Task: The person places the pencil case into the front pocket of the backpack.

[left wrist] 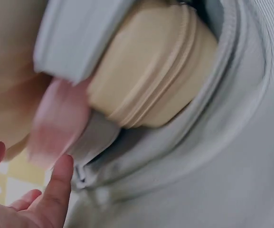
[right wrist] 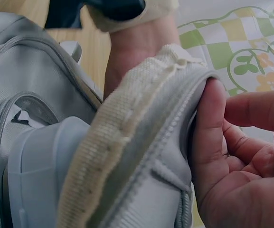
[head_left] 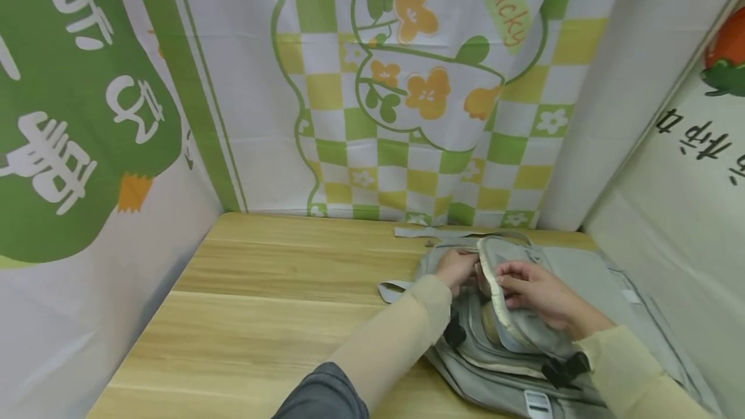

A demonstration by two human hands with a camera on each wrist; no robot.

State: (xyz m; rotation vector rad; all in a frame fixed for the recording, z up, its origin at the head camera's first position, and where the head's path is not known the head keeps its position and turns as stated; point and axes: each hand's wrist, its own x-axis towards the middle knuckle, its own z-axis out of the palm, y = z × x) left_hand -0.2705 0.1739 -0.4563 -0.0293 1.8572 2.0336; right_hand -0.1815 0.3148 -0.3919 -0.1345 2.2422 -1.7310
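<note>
With the pale grey-green fabric backpack [head_left: 582, 290] lying flat on the light wooden tabletop [head_left: 262, 302], over at its right-hand far side near the checked green-and-yellow cloth backdrop [head_left: 419, 83], I'm watching both hands work at its opened front compartment. My right hand [head_left: 538, 296] has its thumb pressed against the cream-edged zipper flap [head_left: 495, 283], fingers curled behind it, so the flap stands lifted and folded back — I reckon that's to keep the mouth of the pocket held wide. The right wrist view shows it close: thumb flat on the flap's [right wrist: 141, 137] grey side, woven cream binding running along the edge.

My left hand [head_left: 456, 267] sits just beside the flap at the pocket's rim, fingers tucked down toward the opening; whether it pinches anything I cannot tell. From the left wrist view I see a cream-coloured rounded pouch with a zip seam [left wrist: 151, 71] nestled inside the bag, grey lining wrapped round it. A loose grey webbing strap [head_left: 396, 290] trails onto the wood, left of the bag.
</note>
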